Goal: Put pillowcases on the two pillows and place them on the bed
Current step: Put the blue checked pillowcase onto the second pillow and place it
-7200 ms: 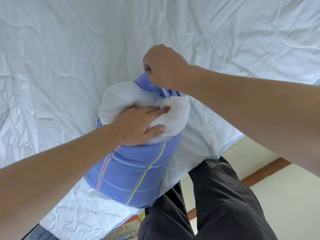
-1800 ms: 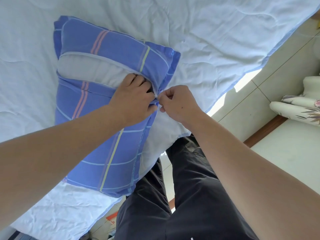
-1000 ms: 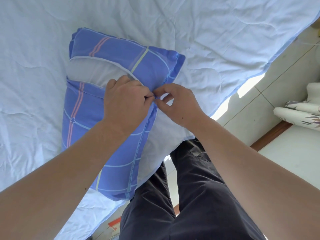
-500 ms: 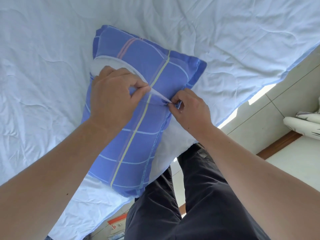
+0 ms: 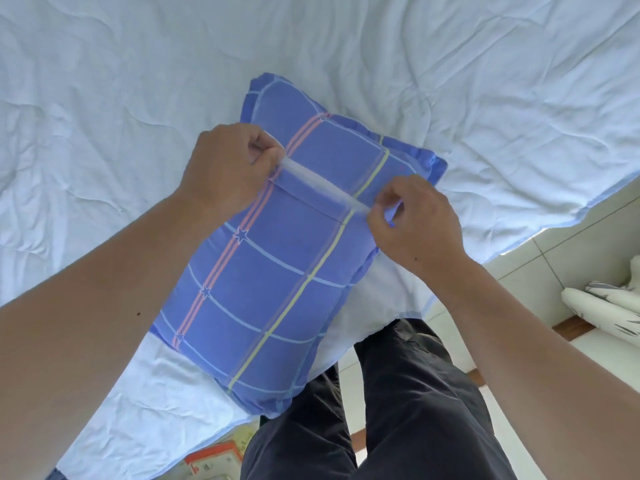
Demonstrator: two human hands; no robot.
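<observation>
A pillow in a blue checked pillowcase [image 5: 277,271] with pink and yellow stripes lies on the white bed [image 5: 138,81] near its front edge. A pale hem band of the case's opening [image 5: 318,185] runs across the upper part of the pillow. My left hand [image 5: 228,168] pinches the left end of that band. My right hand [image 5: 415,223] pinches its right end at the pillow's side edge. Almost none of the white pillow shows inside the case. Only this one pillow is in view.
The bed's quilt edge [image 5: 571,216] runs diagonally at right, with tiled floor [image 5: 554,271] beyond it. A white patterned object [image 5: 609,306] lies at the far right. My dark trousers [image 5: 398,410] stand against the bed. An orange-and-white box [image 5: 214,462] sits on the floor below.
The opening has been drawn closed over the white pillow. My left hand slid left along the hem while my right hand stayed at the side edge. The view shifted, the pillow now more central.
</observation>
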